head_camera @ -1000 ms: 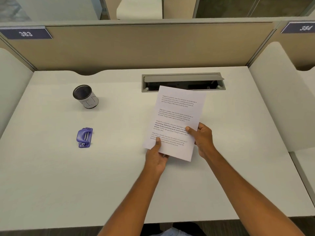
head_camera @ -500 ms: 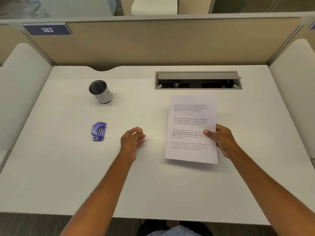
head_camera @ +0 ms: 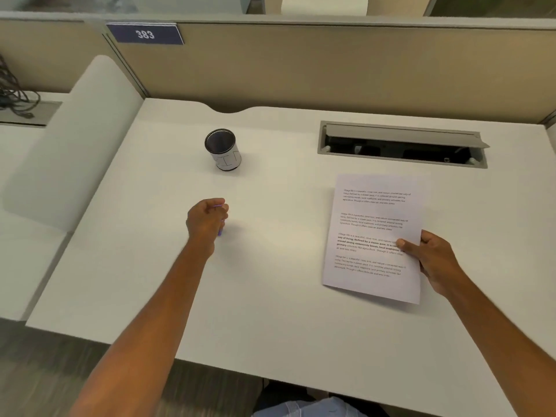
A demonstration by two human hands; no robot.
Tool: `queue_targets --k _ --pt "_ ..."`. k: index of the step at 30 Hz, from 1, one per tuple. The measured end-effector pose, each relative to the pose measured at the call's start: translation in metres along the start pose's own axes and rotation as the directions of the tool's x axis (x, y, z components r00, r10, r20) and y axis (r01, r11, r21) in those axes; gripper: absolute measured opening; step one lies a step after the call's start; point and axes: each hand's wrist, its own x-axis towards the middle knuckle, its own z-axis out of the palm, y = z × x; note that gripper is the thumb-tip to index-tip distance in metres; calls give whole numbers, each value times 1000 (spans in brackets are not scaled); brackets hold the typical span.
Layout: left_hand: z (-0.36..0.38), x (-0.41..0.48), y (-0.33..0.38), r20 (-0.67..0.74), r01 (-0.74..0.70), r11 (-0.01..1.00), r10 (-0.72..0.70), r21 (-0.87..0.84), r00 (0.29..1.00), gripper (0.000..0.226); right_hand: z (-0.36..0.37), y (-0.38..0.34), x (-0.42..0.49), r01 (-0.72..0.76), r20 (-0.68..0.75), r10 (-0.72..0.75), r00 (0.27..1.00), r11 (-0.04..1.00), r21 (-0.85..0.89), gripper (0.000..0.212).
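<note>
A printed sheet of paper lies low over the white desk at the right. My right hand pinches its right edge, thumb on top of the text. My left hand is over the small purple hole punch left of centre, fingers curled round it. Only slivers of purple show past the fingers; most of the punch is hidden.
A black-rimmed pen cup stands behind my left hand. An open grey cable hatch is set into the desk at the back right. Beige partitions enclose the desk, with a rounded divider at the left.
My left hand let go of the paper, moved left across the desk and closed over the purple hole punch. My right hand kept the sheet and lowered it toward the desk.
</note>
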Motion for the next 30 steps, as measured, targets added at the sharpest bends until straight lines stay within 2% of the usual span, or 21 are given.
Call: queue_targets --k 4,7,11,17,26,30 --pt "-21 22 -1 -55 -83 978 95 192 994 17 2 1 5 -4 -16 3 1000 1000 -22 31" --pt "-28 34 -7 -20 -139 933 154 333 988 21 4 3 8 -6 -27 5 1000 1000 -26 33" --pt "-32 47 -15 6 -84 914 89 396 996 35 6 6 11 -15 -37 14 999 999 -29 35" --pt "-34 60 -21 -19 8 934 -1 358 1000 33 7 8 12 -20 -54 19 998 1000 -19 35" --pt "-33 63 -25 47 100 981 -109 167 993 26 5 6 13 -24 -55 24 998 1000 6 37" --pt "-20 52 -23 128 109 989 -122 102 984 20 1 3 11 -18 -53 19 998 999 31 37"
